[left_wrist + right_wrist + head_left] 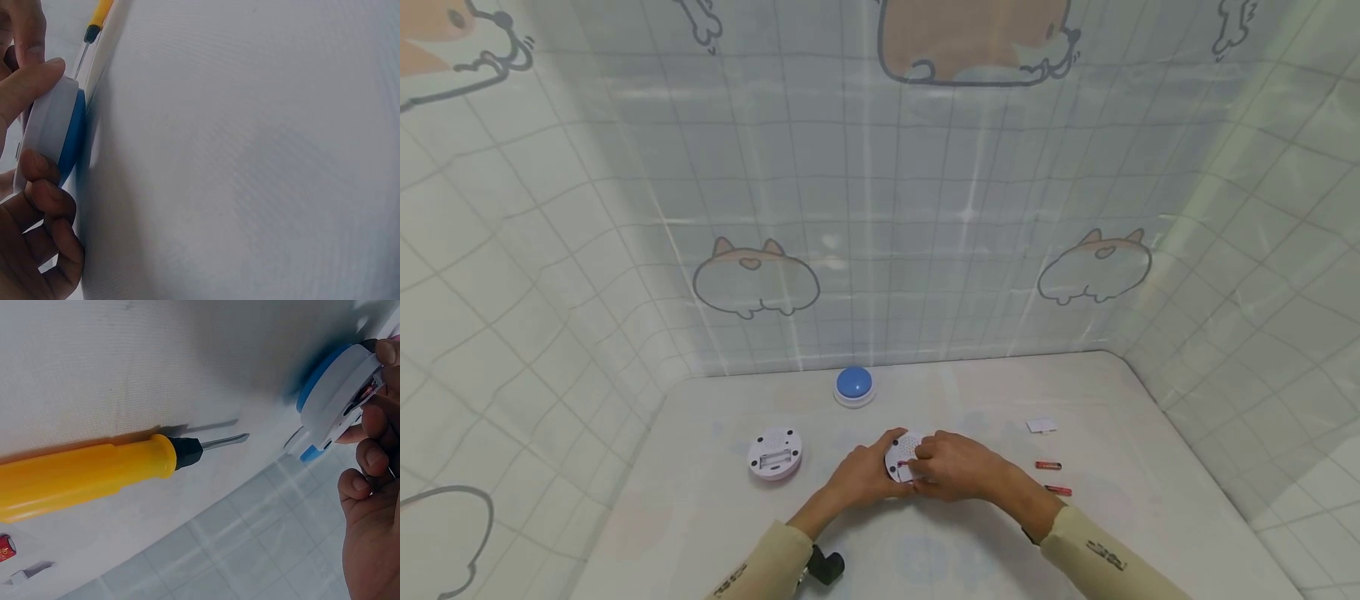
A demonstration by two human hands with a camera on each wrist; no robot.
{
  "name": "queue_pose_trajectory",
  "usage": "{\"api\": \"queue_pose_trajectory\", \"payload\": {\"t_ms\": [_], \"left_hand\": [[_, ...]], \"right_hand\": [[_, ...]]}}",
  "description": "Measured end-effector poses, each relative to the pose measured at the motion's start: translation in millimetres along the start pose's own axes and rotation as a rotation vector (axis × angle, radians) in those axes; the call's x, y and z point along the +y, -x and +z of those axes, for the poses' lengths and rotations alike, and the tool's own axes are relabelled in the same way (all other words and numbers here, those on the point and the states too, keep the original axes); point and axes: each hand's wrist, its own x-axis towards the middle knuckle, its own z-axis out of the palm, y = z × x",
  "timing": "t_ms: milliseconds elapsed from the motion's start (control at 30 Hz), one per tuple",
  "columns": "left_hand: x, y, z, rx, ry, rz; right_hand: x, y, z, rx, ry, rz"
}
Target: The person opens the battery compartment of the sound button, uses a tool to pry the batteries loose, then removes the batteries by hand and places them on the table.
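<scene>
My left hand (868, 473) grips a round white push-button (902, 450) at its rim, thumb on one side and fingers on the other. The button is upside down, its blue dome (74, 134) facing the table and its battery compartment upward. My right hand (958, 467) bends over the compartment, fingertips pinching a red battery (365, 392) there; those fingers partly hide it. Two more red batteries, one upper (1048, 465) and one lower (1059, 491), lie right of my right hand. A yellow-handled screwdriver (94, 472) lies on the table, its tip toward the button.
Left of my hands, a pink-and-white button (775, 454) lies upside down with its battery slot uncovered. Another blue-domed button (853, 385) stands upright near the back edge. A small white cover (1041, 426) lies at the right. Tiled-pattern sheeting (895, 208) surrounds the table.
</scene>
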Motion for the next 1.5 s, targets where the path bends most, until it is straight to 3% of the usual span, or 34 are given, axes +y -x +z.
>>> {"api": "queue_pose_trajectory", "payload": {"t_ms": [433, 733, 1233, 1500], "left_hand": [[1.1, -1.7, -0.6, -0.016, 0.021, -0.032], [-2.3, -4.7, 3.6, -0.010, 0.020, -0.050], [-3.5, -4.1, 1.5, -0.012, 0.033, -0.075], [2.9, -0.6, 0.2, -0.020, 0.046, -0.087]], "right_hand": [[1, 8.3, -4, 0.000, -0.019, -0.007], [18, 30.4, -17, 0.105, -0.008, 0.055], [86, 110.9, -27, -0.036, 0.053, 0.422], [119, 143.3, -12, -0.150, -0.052, 0.666]]}}
